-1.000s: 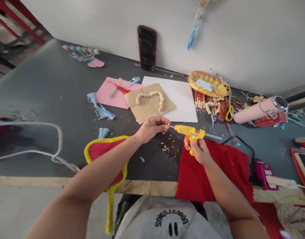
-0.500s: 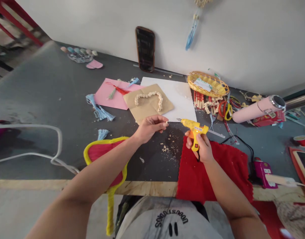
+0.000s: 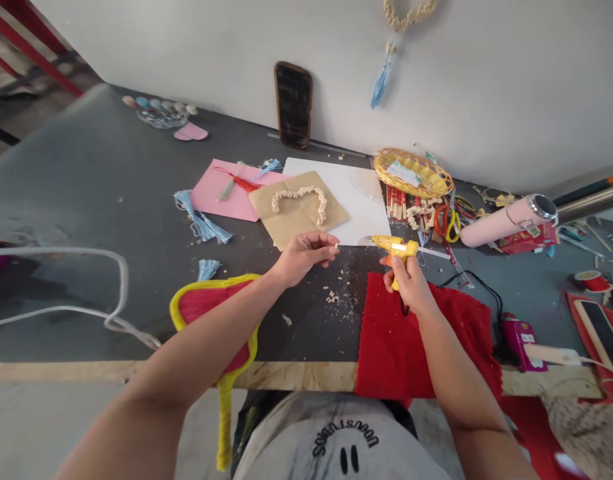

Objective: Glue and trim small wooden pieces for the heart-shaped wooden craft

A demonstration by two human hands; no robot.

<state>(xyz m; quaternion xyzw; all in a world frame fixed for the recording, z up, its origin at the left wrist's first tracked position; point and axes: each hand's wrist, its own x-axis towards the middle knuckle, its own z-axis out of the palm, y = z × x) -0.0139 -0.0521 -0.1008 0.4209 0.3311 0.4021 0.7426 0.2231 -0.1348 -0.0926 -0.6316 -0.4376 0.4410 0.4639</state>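
Grey desk [image 3: 291, 343], white wall [image 3: 186, 53] behind. L hand [image 3: 309, 257] pinches a tiny pale bit [image 3: 336, 246]; R hand [image 3: 406, 283] curled round yellow glue gun [image 3: 385, 243], nozzle [image 3: 369, 238] aimed L twd it w/ gap. Pale curved strand [image 3: 301, 193] (long axis approx. L–R) lies beyond both, nearer L hand.

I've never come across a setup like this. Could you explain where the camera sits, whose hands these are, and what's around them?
There is no machine here: these are a person's bare hands, seen from one camera worn on the head, looking forward and down. The left hand pinches a small pale piece; the right hand grips a yellow glue gun, its nozzle pointing toward that piece. On the gray table, a wavy strand of pale pieces lies on brown paper. A red cloth hangs over the near edge.
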